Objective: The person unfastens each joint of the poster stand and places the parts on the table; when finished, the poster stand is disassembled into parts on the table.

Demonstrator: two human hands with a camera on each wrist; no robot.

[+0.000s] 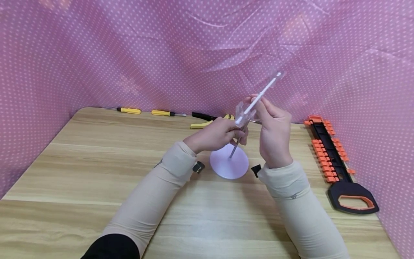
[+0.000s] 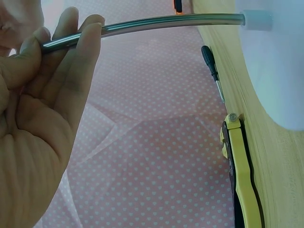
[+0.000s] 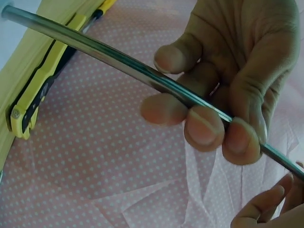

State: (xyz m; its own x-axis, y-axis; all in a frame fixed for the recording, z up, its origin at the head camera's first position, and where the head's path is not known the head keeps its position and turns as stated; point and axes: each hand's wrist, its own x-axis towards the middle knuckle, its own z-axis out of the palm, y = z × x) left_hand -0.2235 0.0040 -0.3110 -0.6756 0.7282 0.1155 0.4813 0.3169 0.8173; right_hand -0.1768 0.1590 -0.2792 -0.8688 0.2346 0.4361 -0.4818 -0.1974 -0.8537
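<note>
A stand with a round white base (image 1: 224,167) leans on the table, its thin metal rod (image 1: 234,148) slanting up to the right. On top sits a long white bar (image 1: 263,92) with clear plastic pieces at both ends. My left hand (image 1: 220,133) grips the rod partway up, with fingers curled round it in the right wrist view. Higher up, my right hand (image 1: 275,131) pinches at the stand's top, beside the white bar. In the right wrist view, my right fingers (image 3: 266,199) reach the rod's far end; the exact contact is cut off.
Along the back edge lie two yellow screwdrivers (image 1: 129,110) and yellow-black pliers (image 1: 202,125). A black holder (image 1: 333,151) with orange clips and a handle lies on the right. Pink dotted cloth (image 1: 161,54) hangs around the wooden table (image 1: 97,172).
</note>
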